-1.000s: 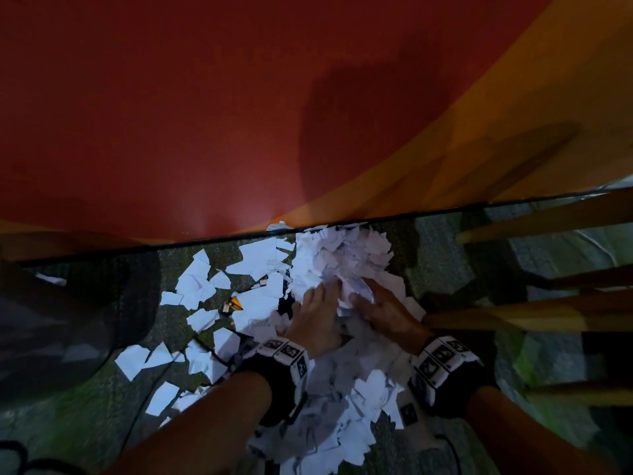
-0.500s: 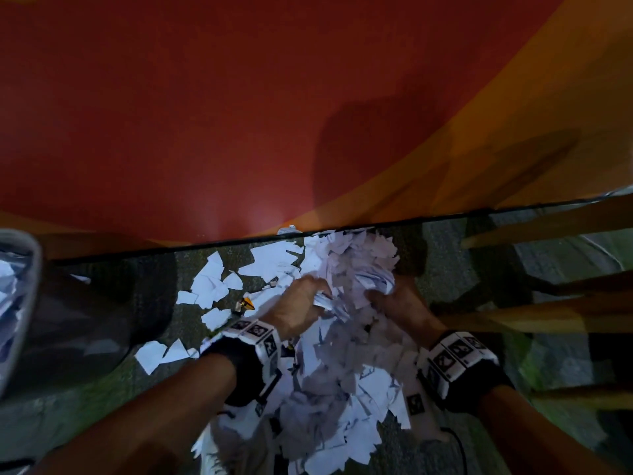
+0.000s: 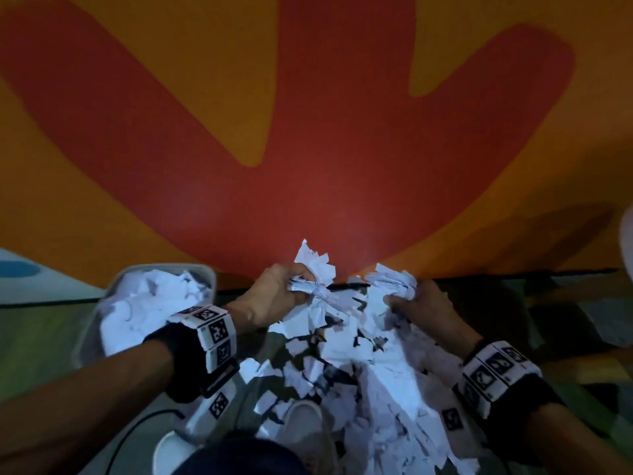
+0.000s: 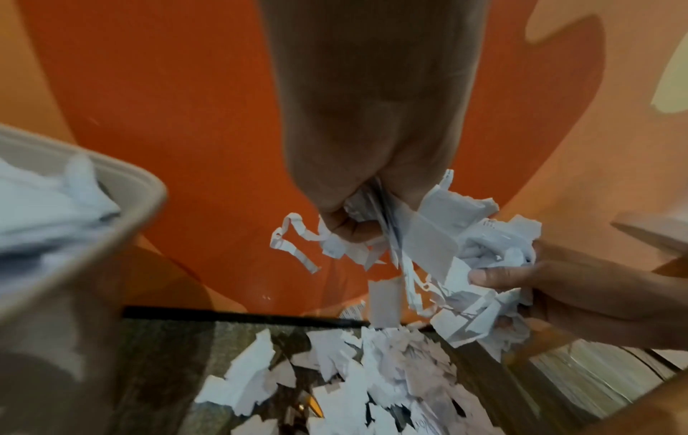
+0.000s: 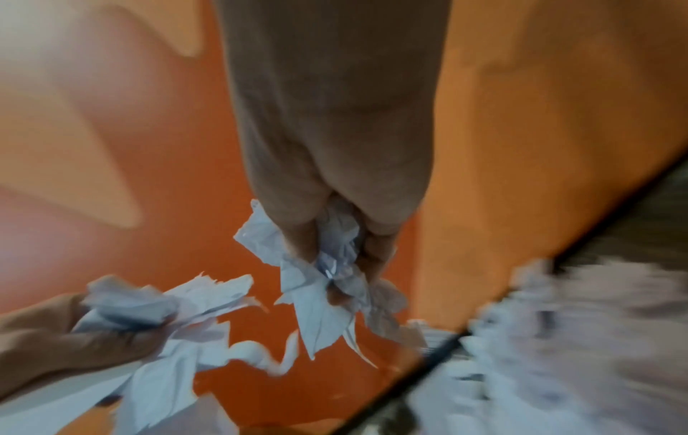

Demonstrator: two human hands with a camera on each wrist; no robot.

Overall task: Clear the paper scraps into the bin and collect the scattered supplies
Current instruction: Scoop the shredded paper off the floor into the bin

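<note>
Both hands hold bunches of white paper scraps lifted off the floor. My left hand [image 3: 277, 296] grips a crumpled wad [image 3: 313, 269], and loose strips dangle from it [image 4: 297, 247]. My right hand [image 3: 424, 306] clutches another wad [image 3: 394, 284], with torn pieces hanging below its fingers [image 5: 327, 297]. A grey bin [image 3: 205, 274] stands just left of my left hand, filled with white scraps [image 3: 147, 303]. Its rim [image 4: 123, 182] shows close in the left wrist view. Many more scraps [image 3: 359, 378] lie heaped on the floor beneath both hands.
An orange and red wall [image 3: 325, 149] rises right behind the pile, meeting the floor at a dark skirting line [image 4: 238, 316]. A small yellow-orange item [image 4: 312, 407] lies among the scraps. White shoes [image 3: 301, 430] show at the bottom. Wooden chair legs [image 4: 581, 373] stand right.
Both hands closed on the scraps and lifted them off the floor. The view swung up and left, bringing the bin next to my left hand.
</note>
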